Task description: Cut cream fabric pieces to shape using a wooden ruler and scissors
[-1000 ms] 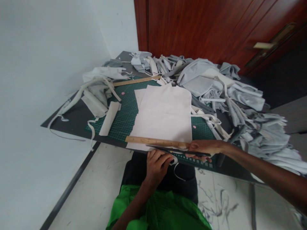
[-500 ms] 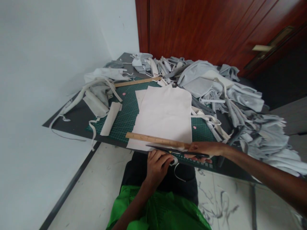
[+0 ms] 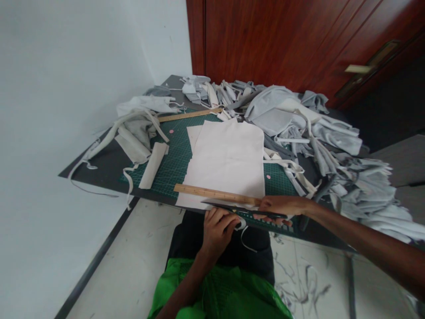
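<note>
A large sheet of off-white fabric (image 3: 229, 155) lies flat on a green cutting mat (image 3: 175, 155). Across its near part rests a wooden ruler (image 3: 212, 193). My right hand (image 3: 280, 206) is wrapped round the handles of black scissors (image 3: 232, 208), at the ruler's right end. The scissor blades point left along the sheet's near edge. Just below them, my left hand (image 3: 219, 226) has its fingers closed at the table edge on a narrow, curled fabric strip (image 3: 241, 224). A thin tail of it hangs over my lap.
Heaped grey and white fabric scraps (image 3: 358, 186) cover the table's right side and back. More scraps (image 3: 136, 133) and a rolled off-white piece (image 3: 153, 166) lie on the left. A second wooden ruler (image 3: 189, 115) sits behind. Beyond the dark table (image 3: 96, 170) stands a door (image 3: 282, 44).
The view has shifted very slightly. Both hands, the scissors, the ruler and the fabric sheet stay in nearly the same places.
</note>
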A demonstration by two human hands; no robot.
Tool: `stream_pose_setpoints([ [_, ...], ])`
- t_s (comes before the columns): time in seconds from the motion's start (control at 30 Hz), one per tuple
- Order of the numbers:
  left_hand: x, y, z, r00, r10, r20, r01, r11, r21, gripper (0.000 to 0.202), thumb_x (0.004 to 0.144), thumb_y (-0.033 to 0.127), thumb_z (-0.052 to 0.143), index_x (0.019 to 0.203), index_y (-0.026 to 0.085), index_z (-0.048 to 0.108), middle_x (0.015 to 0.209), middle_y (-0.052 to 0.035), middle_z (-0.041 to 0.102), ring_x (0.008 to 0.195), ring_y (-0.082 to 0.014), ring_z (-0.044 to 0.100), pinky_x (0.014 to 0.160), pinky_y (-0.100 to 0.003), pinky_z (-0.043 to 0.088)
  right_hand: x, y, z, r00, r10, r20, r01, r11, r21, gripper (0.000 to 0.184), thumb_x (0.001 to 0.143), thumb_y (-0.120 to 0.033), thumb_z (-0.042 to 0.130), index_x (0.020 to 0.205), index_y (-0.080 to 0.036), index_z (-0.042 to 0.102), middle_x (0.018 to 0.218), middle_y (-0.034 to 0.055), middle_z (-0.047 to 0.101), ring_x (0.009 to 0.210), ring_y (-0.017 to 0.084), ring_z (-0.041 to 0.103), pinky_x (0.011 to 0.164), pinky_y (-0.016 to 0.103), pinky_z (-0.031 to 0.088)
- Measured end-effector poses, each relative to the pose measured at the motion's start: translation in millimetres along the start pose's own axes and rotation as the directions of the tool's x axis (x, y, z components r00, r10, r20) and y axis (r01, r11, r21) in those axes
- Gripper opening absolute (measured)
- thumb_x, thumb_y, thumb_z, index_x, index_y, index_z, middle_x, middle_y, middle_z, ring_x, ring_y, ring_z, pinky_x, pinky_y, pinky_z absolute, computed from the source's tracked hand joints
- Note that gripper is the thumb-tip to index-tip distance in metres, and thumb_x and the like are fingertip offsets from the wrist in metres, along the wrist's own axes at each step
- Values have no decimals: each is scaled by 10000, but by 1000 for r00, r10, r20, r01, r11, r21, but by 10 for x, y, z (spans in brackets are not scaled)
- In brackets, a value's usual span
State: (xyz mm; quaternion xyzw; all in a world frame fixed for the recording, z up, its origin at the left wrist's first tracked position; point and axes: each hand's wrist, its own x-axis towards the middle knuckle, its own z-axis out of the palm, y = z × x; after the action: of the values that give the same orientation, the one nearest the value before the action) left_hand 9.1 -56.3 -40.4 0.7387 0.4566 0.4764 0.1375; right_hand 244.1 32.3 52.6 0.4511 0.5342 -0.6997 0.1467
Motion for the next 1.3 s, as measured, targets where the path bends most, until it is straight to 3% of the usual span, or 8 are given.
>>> stream_pose_setpoints([
  [0.2, 2, 4, -14, 1000, 3, 12, -2, 1000, -3, 161, 989, 278, 657, 860, 249, 749, 807, 3, 712, 788, -170, 602, 779, -346, 391, 9, -96, 45, 1000, 13, 16, -13, 1000, 0, 679, 711, -830, 682, 640, -177, 510, 452, -85, 421, 370, 44, 374, 347, 197, 488],
  [0.43, 4, 4, -42, 1000, -2, 19, 2, 1000, -27, 180, 997, 293, 647, 863, 250, 759, 806, 0, 713, 793, -167, 607, 779, -347, 405, 82, -104, 64, 998, -25, 56, 24, 1000, 18, 663, 762, -810, 669, 650, -177, 503, 445, -85, 419, 357, 41, 373, 319, 174, 460],
  [0.67, -8, -10, -29, 1000, -6, 19, 7, 999, -35, 148, 986, 270, 660, 873, 246, 752, 816, -2, 705, 820, -172, 615, 798, -347, 411, 96, -85, 117, 993, -58, 106, 42, 988, 146, 604, 763, -743, 724, 699, -186, 501, 488, -109, 410, 350, 30, 335, 287, 169, 445],
  [1.07, 7, -4, -53, 1000, 26, 2, -25, 999, -44, 141, 982, 259, 666, 876, 241, 757, 811, -4, 708, 830, -167, 619, 783, -336, 410, 120, -11, 99, 998, -63, 27, 63, 998, 13, 628, 835, -780, 624, 674, -192, 473, 477, -94, 384, 362, 34, 343, 321, 156, 435],
  [1.3, 17, -2, -84, 999, 26, 33, -24, 999, -48, 166, 978, 291, 673, 842, 252, 760, 767, 1, 703, 807, -173, 609, 775, -350, 410, 142, -144, 130, 999, -43, 7, 43, 999, -18, 674, 784, -838, 624, 664, -188, 496, 464, -79, 401, 381, 51, 354, 330, 187, 451],
])
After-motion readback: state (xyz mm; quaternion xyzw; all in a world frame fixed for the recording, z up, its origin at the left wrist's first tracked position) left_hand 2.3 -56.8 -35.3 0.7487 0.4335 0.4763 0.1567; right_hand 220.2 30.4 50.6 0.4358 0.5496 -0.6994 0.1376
